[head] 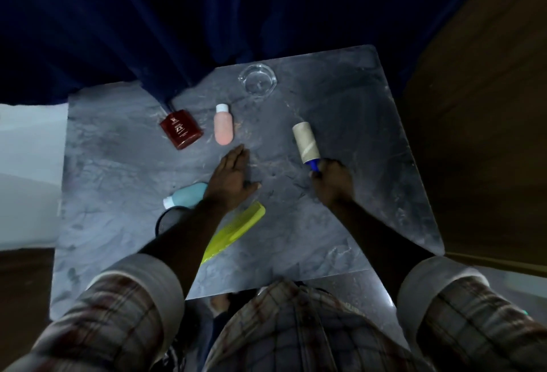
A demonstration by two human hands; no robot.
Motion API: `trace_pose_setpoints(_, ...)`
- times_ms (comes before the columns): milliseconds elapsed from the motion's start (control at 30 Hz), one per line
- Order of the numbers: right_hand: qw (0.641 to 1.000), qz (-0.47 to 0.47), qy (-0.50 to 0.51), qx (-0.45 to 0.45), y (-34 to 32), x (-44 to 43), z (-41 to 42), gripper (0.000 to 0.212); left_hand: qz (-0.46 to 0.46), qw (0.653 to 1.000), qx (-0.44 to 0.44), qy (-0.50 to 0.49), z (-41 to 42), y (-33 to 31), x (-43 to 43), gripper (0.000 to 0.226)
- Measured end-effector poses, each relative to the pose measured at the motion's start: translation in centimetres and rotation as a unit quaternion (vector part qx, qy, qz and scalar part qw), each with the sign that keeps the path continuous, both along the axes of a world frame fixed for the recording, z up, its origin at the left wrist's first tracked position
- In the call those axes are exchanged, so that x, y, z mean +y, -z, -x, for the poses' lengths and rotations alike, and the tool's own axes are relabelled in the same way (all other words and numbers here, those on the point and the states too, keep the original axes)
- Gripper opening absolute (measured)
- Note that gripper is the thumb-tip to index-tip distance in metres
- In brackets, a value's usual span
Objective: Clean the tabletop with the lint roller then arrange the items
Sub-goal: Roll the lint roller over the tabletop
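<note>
Dim room, low light. Dark blue curtain (pixel 148 16) fills upper frame, hanging in folds. Grey marbled tabletop (pixel 370 123) at centre, faint glare on far right corner. Brown wooden panel (pixel 488 105) at right. Pale wall surface (pixel 26 164) at left edge.

The left forearm (pixel 183 235) covers part of the teal bottle (pixel 186 195), the black mesh cup (pixel 165 220) and the yellow comb (pixel 236 228), while the right hand (pixel 333 183) hides the lint roller (pixel 306 142) handle.
</note>
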State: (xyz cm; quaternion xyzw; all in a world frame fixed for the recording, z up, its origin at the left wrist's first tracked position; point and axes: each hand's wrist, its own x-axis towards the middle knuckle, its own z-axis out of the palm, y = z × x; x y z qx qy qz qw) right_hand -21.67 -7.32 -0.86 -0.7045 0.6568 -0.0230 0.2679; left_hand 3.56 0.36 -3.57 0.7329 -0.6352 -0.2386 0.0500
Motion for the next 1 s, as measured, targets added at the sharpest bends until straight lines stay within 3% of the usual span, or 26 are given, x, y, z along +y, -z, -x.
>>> trace_pose_setpoints(200,0.998,-0.019,-0.03,-0.05,0.2,2.8,-4.2,0.028,-0.01,0.999,-0.003,-0.047,0.7,0.2,0.8,0.102)
trace_pose_setpoints(500,0.997,-0.008,-0.06,-0.054,0.0,4.7,-6.6,0.028,-0.013,0.998,-0.015,-0.055,1.3,-0.1,1.0,0.096)
trace_pose_setpoints(1000,0.999,0.0,0.032,-0.023,0.5,-0.1,-1.0,0.031,-0.019,0.998,-0.014,-0.055,1.4,0.2,1.3,0.093)
